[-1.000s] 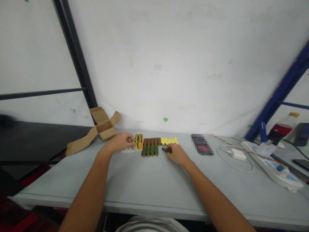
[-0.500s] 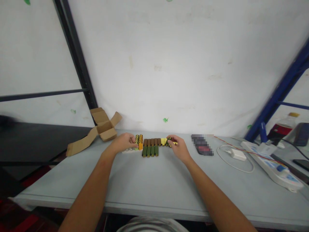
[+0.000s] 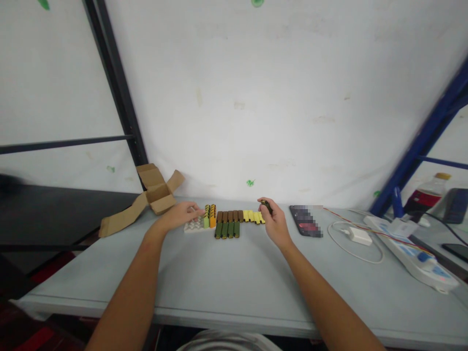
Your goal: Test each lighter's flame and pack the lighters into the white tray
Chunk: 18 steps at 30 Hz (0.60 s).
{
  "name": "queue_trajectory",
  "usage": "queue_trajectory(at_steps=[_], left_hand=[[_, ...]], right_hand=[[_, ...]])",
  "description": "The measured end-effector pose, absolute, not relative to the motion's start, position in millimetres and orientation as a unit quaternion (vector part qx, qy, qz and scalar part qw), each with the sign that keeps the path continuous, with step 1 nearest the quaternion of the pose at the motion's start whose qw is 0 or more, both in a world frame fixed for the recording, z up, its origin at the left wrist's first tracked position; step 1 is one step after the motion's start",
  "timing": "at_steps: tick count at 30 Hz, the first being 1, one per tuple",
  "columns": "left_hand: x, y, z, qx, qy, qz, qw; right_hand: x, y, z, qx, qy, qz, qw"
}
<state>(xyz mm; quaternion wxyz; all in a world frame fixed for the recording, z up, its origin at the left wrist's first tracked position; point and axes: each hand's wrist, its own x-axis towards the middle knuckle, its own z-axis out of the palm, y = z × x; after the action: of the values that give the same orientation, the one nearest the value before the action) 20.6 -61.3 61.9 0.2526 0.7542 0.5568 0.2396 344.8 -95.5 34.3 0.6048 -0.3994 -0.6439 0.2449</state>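
My right hand (image 3: 274, 222) is raised just above the table, its fingers closed round a small dark green battery-like piece (image 3: 266, 206) with yellowish ends. My left hand (image 3: 181, 215) rests over a white tray (image 3: 193, 226) with a bumpy, pocketed top. Its fingers are slightly apart and I see nothing between them. Light green (image 3: 206, 222) and orange (image 3: 212, 222) pieces stand upright at the tray's right end. Right of the tray lie a row of brown pieces (image 3: 230, 216), several dark green pieces (image 3: 227, 229) in front of it, and yellow pieces (image 3: 252, 216) beside my right hand.
An unfolded cardboard box (image 3: 157, 195) lies at the back left. To the right are a dark phone-like thing (image 3: 306, 222), partly pixelated, a white adapter (image 3: 360, 236) with its cable, and a power strip (image 3: 413, 258). A bottle (image 3: 431, 192) stands at far right. The wall closes off the back.
My right hand has lifted the dark green piece up off the yellow row and turned it. My left hand's fingers have loosened and shifted slightly left, uncovering more of the tray.
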Motion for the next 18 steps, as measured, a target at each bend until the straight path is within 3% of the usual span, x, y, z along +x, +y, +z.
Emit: queue_trajectory(at_steps=[7,18], left_hand=[[19.9,-51.8,55.5,0.728,0.589,0.304,0.175],[27.1,-51.7,53.6,0.741,0.585,0.279,0.174]], right_hand=[[346.5,-89.6,29.2,-0.434,-0.622,0.288,0.584],[347.7,-96.8,34.6,-0.464,-0.653,0.276,0.532]])
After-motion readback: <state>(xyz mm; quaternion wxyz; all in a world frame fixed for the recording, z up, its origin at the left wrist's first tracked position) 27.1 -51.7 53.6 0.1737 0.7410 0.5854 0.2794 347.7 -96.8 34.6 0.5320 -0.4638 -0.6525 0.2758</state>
